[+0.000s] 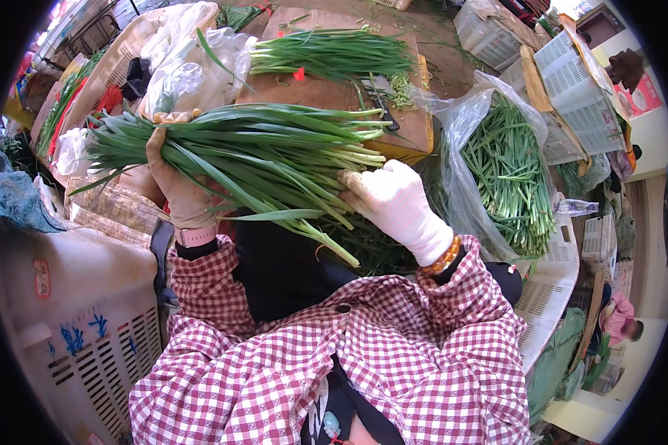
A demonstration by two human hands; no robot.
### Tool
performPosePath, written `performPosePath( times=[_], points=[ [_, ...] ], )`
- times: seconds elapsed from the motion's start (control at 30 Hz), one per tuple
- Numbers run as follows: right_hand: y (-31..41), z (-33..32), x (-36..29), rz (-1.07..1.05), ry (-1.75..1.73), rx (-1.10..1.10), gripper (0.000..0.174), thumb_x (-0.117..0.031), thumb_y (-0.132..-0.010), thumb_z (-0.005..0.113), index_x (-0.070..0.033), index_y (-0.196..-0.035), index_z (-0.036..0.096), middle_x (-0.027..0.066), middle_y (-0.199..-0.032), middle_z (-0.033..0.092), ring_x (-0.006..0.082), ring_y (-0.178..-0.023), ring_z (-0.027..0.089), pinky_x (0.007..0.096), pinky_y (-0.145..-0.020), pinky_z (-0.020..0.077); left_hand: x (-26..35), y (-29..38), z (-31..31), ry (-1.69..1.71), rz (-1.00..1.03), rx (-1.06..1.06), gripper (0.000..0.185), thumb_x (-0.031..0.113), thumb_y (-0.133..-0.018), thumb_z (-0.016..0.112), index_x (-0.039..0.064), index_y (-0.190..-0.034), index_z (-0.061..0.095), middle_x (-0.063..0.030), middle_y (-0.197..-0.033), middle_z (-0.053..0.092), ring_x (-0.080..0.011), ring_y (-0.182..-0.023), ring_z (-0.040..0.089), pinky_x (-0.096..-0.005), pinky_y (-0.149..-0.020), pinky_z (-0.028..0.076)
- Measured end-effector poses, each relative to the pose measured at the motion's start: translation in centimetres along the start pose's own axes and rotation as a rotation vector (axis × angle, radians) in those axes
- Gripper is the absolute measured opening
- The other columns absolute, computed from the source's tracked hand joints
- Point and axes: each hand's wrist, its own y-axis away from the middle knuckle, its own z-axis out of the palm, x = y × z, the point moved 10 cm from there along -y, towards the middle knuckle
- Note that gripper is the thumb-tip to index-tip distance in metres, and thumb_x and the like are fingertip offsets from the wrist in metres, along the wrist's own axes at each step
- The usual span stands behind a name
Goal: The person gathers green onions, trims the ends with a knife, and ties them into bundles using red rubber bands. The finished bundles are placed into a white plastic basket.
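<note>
A thick bunch of garlic chives [267, 139] lies across my hands, green leaf tips to the left and pale stem ends to the right. My left hand [175, 183], in a soiled covering, is wrapped around the leafy part. At the stem ends, the dirty gloved fingertips of my right hand [392, 194] pinch some stems. One thick stalk [334, 245] droops below the bunch. Beyond it, another bunch of chives [328, 53] rests on a brown board [312, 92], beside a red scrap [299, 73], trimmed bits [401, 92] and a dark-handled tool [388, 114], partly hidden.
To the right, a clear plastic bag [459, 133] holds many loose greens [506, 172]. White plastic bags [186, 67] lie in a basket [119, 53] at upper left. A large plastic crate [106, 295] stands at my left. Stacked crates [573, 83] and a person in pink [620, 320] are farther right.
</note>
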Motion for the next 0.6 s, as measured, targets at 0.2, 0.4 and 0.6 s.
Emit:
performPosePath(
  times=[0.2, 0.4, 0.6],
  points=[
    [2.5, 1.2, 1.4, 0.02, 0.134, -0.035, 0.01, -0.018, -0.08, 0.065, -0.017, -0.077, 0.056, -0.0009, -0.062, 0.054, 0.018, -0.059, 0.058, 0.0335, -0.058, 0.0442, -0.4, -0.3, -1.9, -0.084, -0.049, 0.115, 0.022, 0.02, -0.094, 0.056, 0.008, -0.113, 0.058, -0.0086, -0.101, 0.064, -0.0253, -0.104, 0.062, -0.0443, -0.108, 0.045],
    [6.1, -4.2, 3.7, 0.279, -0.156, 0.147, 0.01, -0.012, -0.08, 0.076, -0.012, -0.087, 0.069, 0.004, -0.072, 0.067, 0.0222, -0.064, 0.065, 0.035, -0.06, 0.048, -0.9, -0.4, -2.5, -0.035, -0.078, 0.129, 0.024, 0.02, -0.094, 0.058, 0.009, -0.116, 0.059, -0.0096, -0.102, 0.066, -0.0276, -0.107, 0.063, -0.0461, -0.106, 0.047],
    [2.0, -3.7, -2.5, 0.041, -0.172, 0.069, 0.046, -0.024, -0.069, 0.083, -0.012, -0.111, 0.068, -0.0011, -0.063, 0.051, 0.0204, -0.057, 0.055, 0.0341, -0.06, 0.0462, -1.8, -0.3, -3.5, 0.011, -0.137, 0.18, 0.028, 0.018, -0.093, 0.061, 0.011, -0.121, 0.06, -0.0083, -0.104, 0.067, -0.0296, -0.109, 0.063, -0.0476, -0.103, 0.048]
  ],
)
